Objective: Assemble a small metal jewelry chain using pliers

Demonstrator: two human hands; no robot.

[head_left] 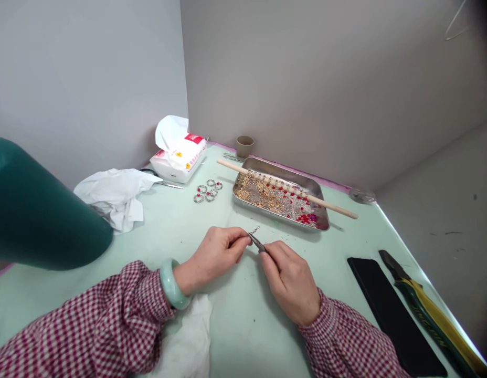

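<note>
Between thumb and fingertips, my left hand (218, 252) pinches a small piece of twisted wire (254, 230), whose looped end sticks out above the fingers. My right hand (288, 275) is closed round a pair of fine-nosed pliers (257, 243). The plier tips meet the wire right at my left fingertips; whether the jaws grip it is too small to tell. Beyond my hands lie several wire rings with red beads (207, 191). A metal tray (281, 222) of gold, clear and red beads stands behind, with a wooden stick (334, 208) across it carrying more wire rings.
A dark green cylinder (42, 210) stands at left beside crumpled tissue (121, 191). Behind are a tissue pack (180, 157) and a small cup (244, 146). At right lie a black flat object (393, 315) and yellow-green handled cutters (428, 304). More tissue (188, 341) lies near my left wrist.
</note>
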